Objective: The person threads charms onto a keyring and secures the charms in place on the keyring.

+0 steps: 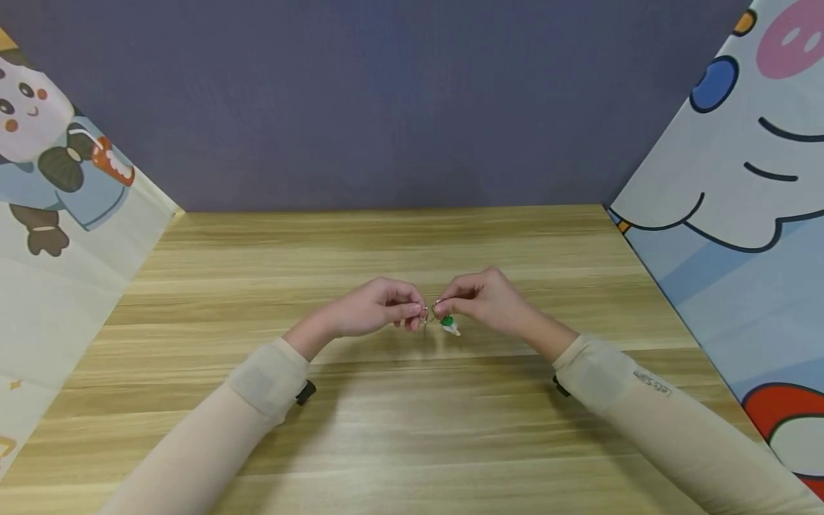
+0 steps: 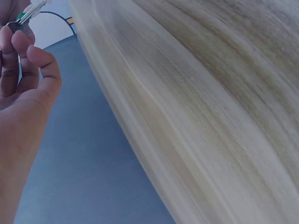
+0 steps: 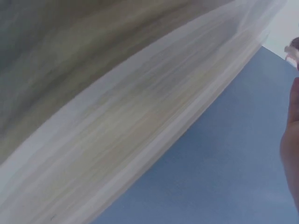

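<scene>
Both hands meet above the middle of the table. My left hand (image 1: 380, 307) pinches a small metal key (image 1: 423, 323) between thumb and fingertips. In the left wrist view the silver key (image 2: 17, 22) shows at the fingertips of the left hand (image 2: 28, 88). Close beside it, my right hand (image 1: 486, 304) pinches a thin metal key ring (image 1: 434, 312). A green and white charm (image 1: 450, 325) dangles below the right fingertips. Only an edge of the right hand (image 3: 292, 135) is visible in the right wrist view. The fingers hide where key and ring meet.
Under the hands lies a wood-grain table (image 1: 412, 429). A dark grey-blue panel (image 1: 399, 107) rises at its back edge. Cartoon-printed panels stand along the left side (image 1: 77, 286) and the right side (image 1: 727, 286).
</scene>
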`<state>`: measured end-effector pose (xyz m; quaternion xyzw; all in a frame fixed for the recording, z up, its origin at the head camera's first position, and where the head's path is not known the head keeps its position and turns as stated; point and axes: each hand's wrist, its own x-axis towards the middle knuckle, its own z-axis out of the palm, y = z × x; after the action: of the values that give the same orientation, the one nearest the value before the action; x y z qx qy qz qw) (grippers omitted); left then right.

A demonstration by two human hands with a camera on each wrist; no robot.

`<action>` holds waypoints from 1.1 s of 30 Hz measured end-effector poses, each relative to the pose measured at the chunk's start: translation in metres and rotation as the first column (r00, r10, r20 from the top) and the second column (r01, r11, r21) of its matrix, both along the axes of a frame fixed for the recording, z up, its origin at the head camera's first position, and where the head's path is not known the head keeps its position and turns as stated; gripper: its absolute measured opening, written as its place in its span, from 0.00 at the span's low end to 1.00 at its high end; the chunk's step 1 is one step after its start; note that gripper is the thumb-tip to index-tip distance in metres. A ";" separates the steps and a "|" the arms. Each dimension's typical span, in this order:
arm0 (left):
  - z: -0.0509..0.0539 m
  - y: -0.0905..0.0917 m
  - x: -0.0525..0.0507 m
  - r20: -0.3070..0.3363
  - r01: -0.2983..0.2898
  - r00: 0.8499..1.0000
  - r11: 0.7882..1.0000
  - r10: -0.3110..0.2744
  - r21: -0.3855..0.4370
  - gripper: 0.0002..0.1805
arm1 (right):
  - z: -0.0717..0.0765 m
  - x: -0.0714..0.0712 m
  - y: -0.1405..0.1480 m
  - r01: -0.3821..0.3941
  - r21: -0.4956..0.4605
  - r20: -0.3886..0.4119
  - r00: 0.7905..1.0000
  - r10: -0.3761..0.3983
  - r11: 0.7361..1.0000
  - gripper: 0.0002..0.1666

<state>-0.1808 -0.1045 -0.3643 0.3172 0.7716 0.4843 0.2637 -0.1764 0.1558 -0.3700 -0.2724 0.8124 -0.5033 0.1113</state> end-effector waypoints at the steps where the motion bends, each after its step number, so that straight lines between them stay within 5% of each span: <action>1: 0.000 0.000 0.000 -0.004 -0.004 1.000 1.000 0.004 0.000 0.11 | 0.001 0.001 0.000 -0.003 -0.001 0.008 1.000 0.003 1.000 0.03; 19: 0.005 0.000 0.005 0.014 0.044 0.999 0.995 -0.045 0.089 0.14 | 0.002 0.009 -0.001 -0.028 -0.070 -0.015 1.000 0.027 0.997 0.03; 28: 0.006 0.001 0.008 0.022 0.020 0.999 0.991 -0.023 0.134 0.14 | 0.003 0.011 -0.001 0.004 -0.115 -0.038 0.999 -0.008 0.993 0.03; 33: 0.008 0.003 0.010 -0.042 0.014 0.999 0.994 -0.009 0.110 0.13 | 0.001 0.011 0.000 -0.005 -0.146 -0.046 0.999 -0.002 0.989 0.03</action>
<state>-0.1705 -0.1013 -0.3559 0.3456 0.7472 0.5180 0.2324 -0.1653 0.1557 -0.3687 -0.2920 0.7755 -0.5550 0.0730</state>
